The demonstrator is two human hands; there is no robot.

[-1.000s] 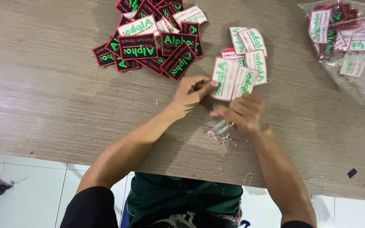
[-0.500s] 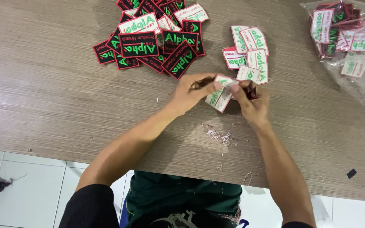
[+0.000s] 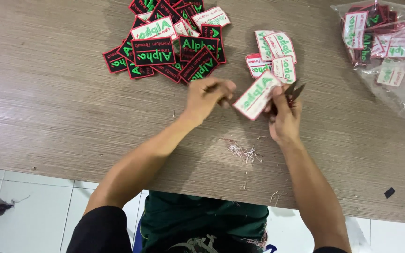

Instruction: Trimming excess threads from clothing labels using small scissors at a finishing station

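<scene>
From the head view, the left hand (image 3: 209, 95) pinches one end of a white patch (image 3: 258, 95) above the table (image 3: 48, 107), the right hand (image 3: 284, 115) gripping its other end plus small snips (image 3: 294, 91), thread scraps (image 3: 241, 151) just below.

Grey-brown wood-grain tabletop (image 3: 62, 107) with patches, a bag and thread scraps

A heap of black patches (image 3: 169, 40) lies at the far edge, a small stack of white-backed patches (image 3: 273, 56) just right of it, a clear plastic bag of patches (image 3: 385, 47) in the far right corner, thread trimmings (image 3: 242, 151) near the front edge, and two dark scraps (image 3: 389, 192) at the front right.
</scene>
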